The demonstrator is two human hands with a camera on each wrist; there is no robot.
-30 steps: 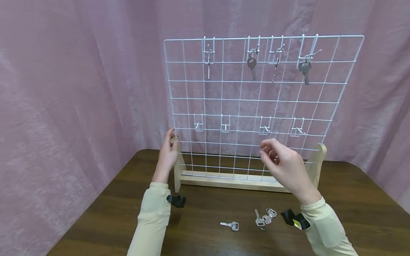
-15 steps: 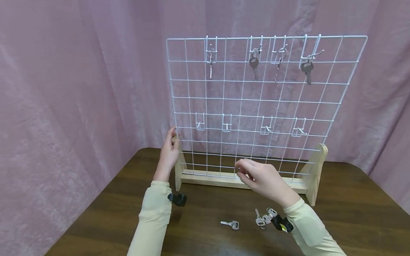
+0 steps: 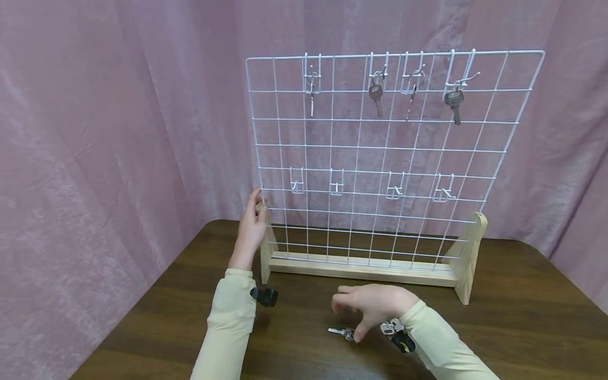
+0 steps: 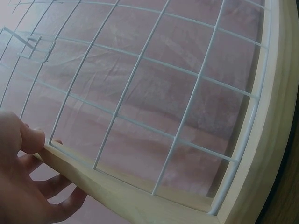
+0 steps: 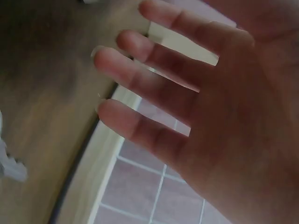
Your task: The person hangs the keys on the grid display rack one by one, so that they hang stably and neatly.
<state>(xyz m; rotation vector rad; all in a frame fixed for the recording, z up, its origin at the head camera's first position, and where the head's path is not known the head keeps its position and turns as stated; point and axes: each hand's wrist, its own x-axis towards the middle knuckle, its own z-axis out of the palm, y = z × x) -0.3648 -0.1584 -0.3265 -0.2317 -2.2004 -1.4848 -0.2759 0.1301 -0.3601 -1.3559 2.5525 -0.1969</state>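
My left hand (image 3: 250, 224) grips the left upright of a wooden stand (image 3: 366, 271) that carries a white wire grid. In the left wrist view its thumb and fingers wrap around the pale wood (image 4: 93, 184). My right hand (image 3: 375, 305) hovers low over the table, fingers apart and holding nothing. A single silver key (image 3: 336, 331) lies just under it, its head overlapped by the thumb tip. That key's toothed blade (image 5: 13, 169) shows at the left edge of the right wrist view. More silver keys (image 3: 388, 328) lie by the right wrist, partly hidden behind it.
Several keys, such as a grey one (image 3: 376, 93), hang by rings from hooks along the grid's top. A lower row of white hooks (image 3: 337, 187) holds no keys. The brown table (image 3: 294, 348) stands before a pink curtain (image 3: 119, 132).
My right hand has come down and leftward from in front of the lower hooks to the single key on the table, its fingers spreading. The left hand keeps its grip on the stand.
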